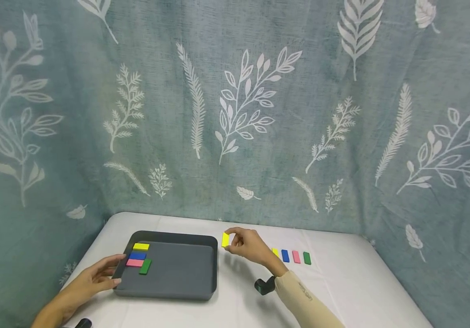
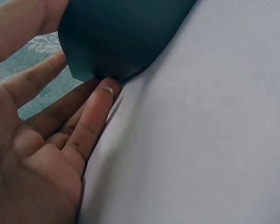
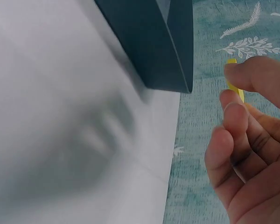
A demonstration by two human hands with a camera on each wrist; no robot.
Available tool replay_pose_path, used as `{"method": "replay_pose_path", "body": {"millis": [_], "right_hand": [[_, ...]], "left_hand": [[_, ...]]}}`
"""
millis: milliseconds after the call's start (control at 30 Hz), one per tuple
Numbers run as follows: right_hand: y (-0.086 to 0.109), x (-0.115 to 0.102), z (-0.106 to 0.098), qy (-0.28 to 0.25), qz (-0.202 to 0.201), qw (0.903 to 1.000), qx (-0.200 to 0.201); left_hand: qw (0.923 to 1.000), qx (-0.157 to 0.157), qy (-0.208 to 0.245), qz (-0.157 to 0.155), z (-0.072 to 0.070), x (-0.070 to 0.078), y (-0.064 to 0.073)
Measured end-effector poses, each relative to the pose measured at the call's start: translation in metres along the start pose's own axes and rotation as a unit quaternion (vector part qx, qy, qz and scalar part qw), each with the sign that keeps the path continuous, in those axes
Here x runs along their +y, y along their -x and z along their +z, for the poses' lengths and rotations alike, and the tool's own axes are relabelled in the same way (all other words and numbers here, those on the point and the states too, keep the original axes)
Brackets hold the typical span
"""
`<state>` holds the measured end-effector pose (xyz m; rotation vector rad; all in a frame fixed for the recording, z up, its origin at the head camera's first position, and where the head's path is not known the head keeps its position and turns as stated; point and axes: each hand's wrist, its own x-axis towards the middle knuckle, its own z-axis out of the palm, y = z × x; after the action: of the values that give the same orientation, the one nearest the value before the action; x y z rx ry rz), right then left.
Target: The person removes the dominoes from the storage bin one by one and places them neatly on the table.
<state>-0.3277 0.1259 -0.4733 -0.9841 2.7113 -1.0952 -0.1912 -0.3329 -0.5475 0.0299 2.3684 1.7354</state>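
Right hand (image 1: 251, 246) pinches the held yellow block (image 1: 225, 239) between thumb and index finger, block up on end and raised clear of the desk (image 1: 354, 282), just off the right rim of the dark tray (image 1: 173, 273). Left hand (image 1: 89, 280) isn't clamped on anything as far as the views show: fingers fairly straight, resting against the tray's left wall, likely steadying it.

Tray sits towards the desk's left edge. Inside, by its left wall and nearer the far corner: tray yellow block (image 1: 141, 246), then tray blue block (image 1: 138, 256), then tray pink block (image 1: 134, 263) nearest; tray green block (image 1: 145, 266) is at the pink one's right end, turned lengthwise. Contact between them too small to tell.

Right of the tray, short of the desk's far edge, a row: row yellow block (image 1: 275, 251) (partly behind the wrist), row blue block (image 1: 285, 256), row pink block (image 1: 296, 257), row green block (image 1: 307, 258), slightly apart.

Step in hand, my read: mid-transfer of one yellow block, not yet over the rim. Next move probably calls for clearing the right wall, lowering, turning it flat and releasing without nudging the placed ones. Exact spot unclear.
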Motion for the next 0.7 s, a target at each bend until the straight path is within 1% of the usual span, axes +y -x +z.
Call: {"method": "replay_pose_path", "body": {"millis": [200, 367, 533, 700], "right_hand": [[0.015, 0.013, -0.003, 0.01, 0.008, 0.9998, 0.017], [0.028, 0.023, -0.007, 0.01, 0.017, 0.9996, 0.02], [0.042, 0.031, -0.013, 0.006, 0.016, 0.9996, 0.021], [0.053, 0.041, -0.017, 0.014, 0.016, 0.9994, 0.028]], "left_hand": [[1.0, 0.003, -0.007, -0.003, 0.001, 0.004, 0.002], [0.9999, 0.007, -0.008, 0.001, 0.001, 0.004, 0.003], [0.9999, 0.006, -0.004, -0.008, 0.002, 0.003, 0.003], [0.9999, 0.007, -0.002, -0.016, 0.002, 0.003, 0.003]]}}
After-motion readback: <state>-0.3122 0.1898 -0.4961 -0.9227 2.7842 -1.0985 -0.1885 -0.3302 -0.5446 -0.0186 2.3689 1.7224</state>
